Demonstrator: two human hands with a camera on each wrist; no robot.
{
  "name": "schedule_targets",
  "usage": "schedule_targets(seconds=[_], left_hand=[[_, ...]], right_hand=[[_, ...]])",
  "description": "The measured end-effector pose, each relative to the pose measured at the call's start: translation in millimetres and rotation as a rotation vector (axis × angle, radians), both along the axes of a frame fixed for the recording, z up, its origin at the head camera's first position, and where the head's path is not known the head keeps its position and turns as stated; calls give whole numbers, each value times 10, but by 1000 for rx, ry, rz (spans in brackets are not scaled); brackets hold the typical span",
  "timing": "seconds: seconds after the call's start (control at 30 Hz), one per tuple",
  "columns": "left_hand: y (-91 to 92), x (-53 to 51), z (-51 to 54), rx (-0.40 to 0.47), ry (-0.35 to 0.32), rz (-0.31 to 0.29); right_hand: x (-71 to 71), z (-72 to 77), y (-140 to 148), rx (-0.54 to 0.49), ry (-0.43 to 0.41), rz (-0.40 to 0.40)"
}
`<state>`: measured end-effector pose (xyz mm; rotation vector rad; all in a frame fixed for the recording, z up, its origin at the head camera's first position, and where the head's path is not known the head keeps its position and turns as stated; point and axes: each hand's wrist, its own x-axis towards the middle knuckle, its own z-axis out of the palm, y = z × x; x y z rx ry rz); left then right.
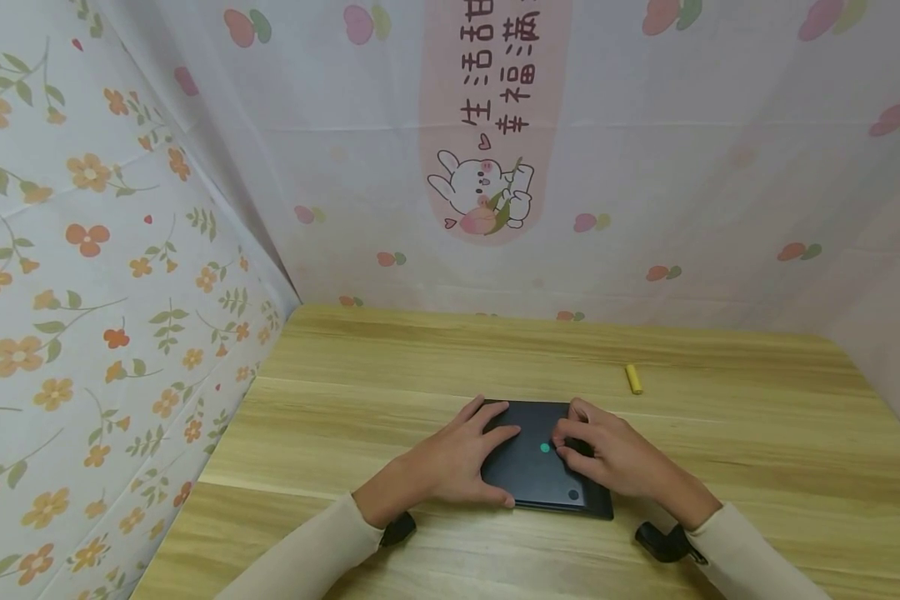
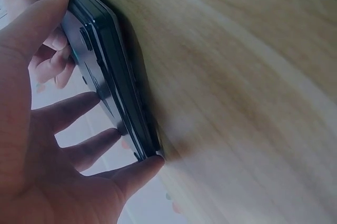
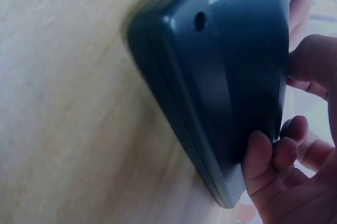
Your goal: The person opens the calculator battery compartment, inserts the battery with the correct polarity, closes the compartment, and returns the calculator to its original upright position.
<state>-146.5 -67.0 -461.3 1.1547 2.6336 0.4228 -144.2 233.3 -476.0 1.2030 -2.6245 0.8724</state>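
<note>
A dark flat device, apparently a calculator [image 1: 528, 467] lying face down, rests on the wooden table with a green dot and a round foot on its upper side. My left hand [image 1: 461, 458] holds it from the left: the thumb lies at the near edge, another finger at the far edge, and the other fingers spread on the back. From the right, my right hand [image 1: 607, 450] grips at the back with curled fingers, close to the green dot. In the right wrist view its fingertips [image 3: 258, 150] touch the calculator's back near the far end; what lies beneath them is hidden.
A small yellow cylinder [image 1: 633, 379], perhaps a battery, lies on the table [image 1: 720, 433] beyond my right hand. A patterned white cloth [image 1: 330, 167] hangs behind the table, and a floral one [image 1: 142, 333] hangs at the left. Dark wrist mounts [image 1: 663, 542] show under the sleeves.
</note>
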Motion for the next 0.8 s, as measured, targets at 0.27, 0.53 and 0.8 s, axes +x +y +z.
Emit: schedule_targets(seconds=[0.27, 0.53, 0.8], left_hand=[[8, 1, -5, -7, -11, 3], [8, 9, 5, -6, -15, 4], [10, 13, 6, -19, -9, 9]], right_hand=[[-16, 5, 13, -1, -1, 3], [-10, 22, 14, -9, -20, 2], [-11, 29, 58, -53, -67, 12]])
